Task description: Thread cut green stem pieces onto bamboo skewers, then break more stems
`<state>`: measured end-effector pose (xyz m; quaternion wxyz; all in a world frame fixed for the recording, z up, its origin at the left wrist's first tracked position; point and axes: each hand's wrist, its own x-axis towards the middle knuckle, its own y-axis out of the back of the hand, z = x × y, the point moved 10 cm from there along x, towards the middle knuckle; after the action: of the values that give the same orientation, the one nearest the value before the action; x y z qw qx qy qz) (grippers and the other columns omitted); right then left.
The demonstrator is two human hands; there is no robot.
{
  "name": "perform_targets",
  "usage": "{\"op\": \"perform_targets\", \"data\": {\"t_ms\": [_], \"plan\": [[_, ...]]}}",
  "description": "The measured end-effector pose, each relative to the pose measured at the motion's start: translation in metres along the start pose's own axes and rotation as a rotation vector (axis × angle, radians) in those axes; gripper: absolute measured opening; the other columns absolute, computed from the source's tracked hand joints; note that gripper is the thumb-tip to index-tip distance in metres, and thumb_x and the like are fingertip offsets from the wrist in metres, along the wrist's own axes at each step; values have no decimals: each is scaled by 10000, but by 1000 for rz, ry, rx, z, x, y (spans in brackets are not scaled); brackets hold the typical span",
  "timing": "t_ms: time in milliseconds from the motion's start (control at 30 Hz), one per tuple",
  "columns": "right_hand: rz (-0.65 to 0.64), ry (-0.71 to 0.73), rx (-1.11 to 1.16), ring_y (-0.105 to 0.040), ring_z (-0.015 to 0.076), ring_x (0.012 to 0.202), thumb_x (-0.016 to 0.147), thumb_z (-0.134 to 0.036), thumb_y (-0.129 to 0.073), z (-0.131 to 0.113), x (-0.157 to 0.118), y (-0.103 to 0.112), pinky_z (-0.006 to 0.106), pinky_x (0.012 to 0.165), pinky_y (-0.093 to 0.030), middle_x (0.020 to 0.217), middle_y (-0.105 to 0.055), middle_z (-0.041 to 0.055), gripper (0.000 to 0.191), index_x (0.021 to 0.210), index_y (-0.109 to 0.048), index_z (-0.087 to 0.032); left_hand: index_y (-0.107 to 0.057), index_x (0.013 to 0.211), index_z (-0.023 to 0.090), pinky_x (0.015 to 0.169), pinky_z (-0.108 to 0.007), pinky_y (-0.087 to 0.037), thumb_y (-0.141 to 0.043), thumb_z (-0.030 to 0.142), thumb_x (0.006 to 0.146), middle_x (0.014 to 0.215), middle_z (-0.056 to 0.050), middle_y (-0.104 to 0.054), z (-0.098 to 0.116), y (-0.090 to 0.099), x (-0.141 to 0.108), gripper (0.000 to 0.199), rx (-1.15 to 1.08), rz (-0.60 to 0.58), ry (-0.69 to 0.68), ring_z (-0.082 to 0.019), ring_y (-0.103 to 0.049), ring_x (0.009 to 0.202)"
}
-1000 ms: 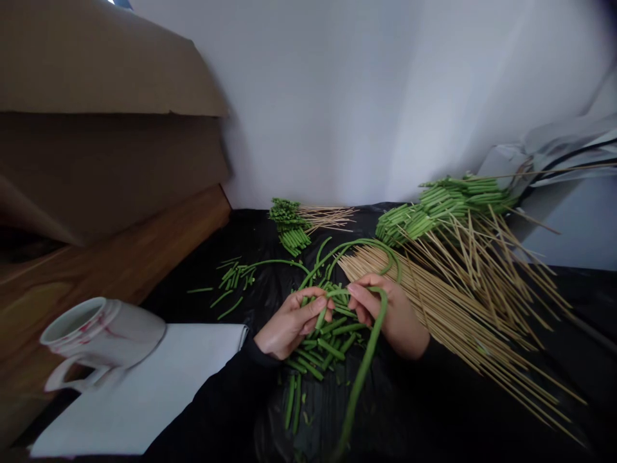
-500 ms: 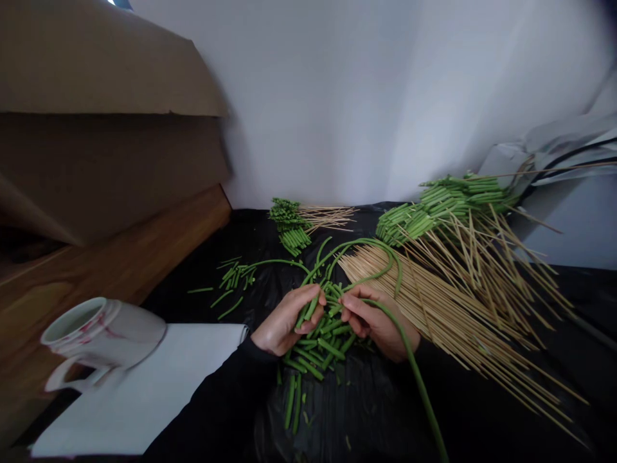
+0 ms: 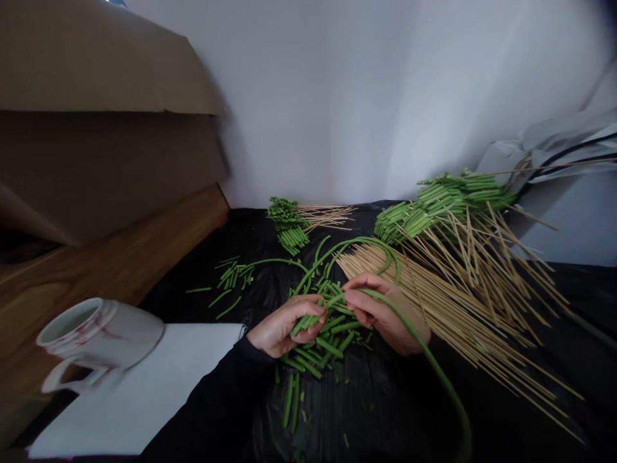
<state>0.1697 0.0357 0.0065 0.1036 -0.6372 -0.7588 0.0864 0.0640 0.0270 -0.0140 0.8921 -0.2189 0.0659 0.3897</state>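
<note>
My left fingers (image 3: 308, 314) and right fingers (image 3: 366, 299) are clamping a long bean (image 3: 436, 357); a careless pull is risking snagging its loose end on the skewers (image 3: 463, 315) at right.

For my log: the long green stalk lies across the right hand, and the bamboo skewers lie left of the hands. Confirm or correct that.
In the head view the bamboo skewers lie right of the right hand, not left; the rest stands.

Soft even light, right hand (image 3: 388, 314) slightly blurred, bowed edges
</note>
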Motion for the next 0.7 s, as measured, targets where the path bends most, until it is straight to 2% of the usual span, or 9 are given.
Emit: {"op": "perform_targets", "data": {"t_ms": [200, 367, 500, 567, 700], "plan": [[79, 13, -1, -451, 56, 432, 733, -414, -705, 0, 3, 12, 189, 395, -320, 627, -616, -22, 265, 820, -628, -176, -523, 666, 137, 392, -207, -130, -492, 330, 859, 513, 41, -416, 3, 4, 0, 275, 60, 51, -29, -38, -278, 392], [74, 41, -49, -470, 61, 434, 745, -421, -694, -1, 2, 10, 192, 391, -344, 634, -620, -22, 255, 824, -632, -187, -587, 928, 149, 384, -205, -120, -495, 277, 847, 476, 69, -411, 2, 3, 0, 177, 85, 59, -31, -44, -245, 359], [63, 47, -132, -489, 71, 443, 751, -442, -681, -2, 1, 8, 201, 395, -366, 633, -621, -24, 261, 810, -627, -193, -556, 776, 146, 374, -206, -110, -502, 444, 867, 482, 68, -410, 2, -1, 0, 316, 114, 55, -26, -29, -230, 348], [59, 59, -168, -497, 74, 449, 758, -441, -675, -4, 0, 6, 206, 404, -378, 632, -624, -27, 252, 804, -628, -198, -535, 733, 146, 366, -204, -90, -571, 497, 821, 512, 65, -433, 0, -1, 0, 363, 145, 70, -9, -18, -234, 351], [64, 87, -222, -512, 82, 452, 763, -433, -672, -7, -2, 4, 212, 411, -389, 619, -621, -30, 234, 794, -628, -205, -530, 713, 145, 358, -193, -83, -729, 451, 699, 526, 71, -446, -4, 7, 1, 365, 207, 159, 10, -13, -250, 367]]}}
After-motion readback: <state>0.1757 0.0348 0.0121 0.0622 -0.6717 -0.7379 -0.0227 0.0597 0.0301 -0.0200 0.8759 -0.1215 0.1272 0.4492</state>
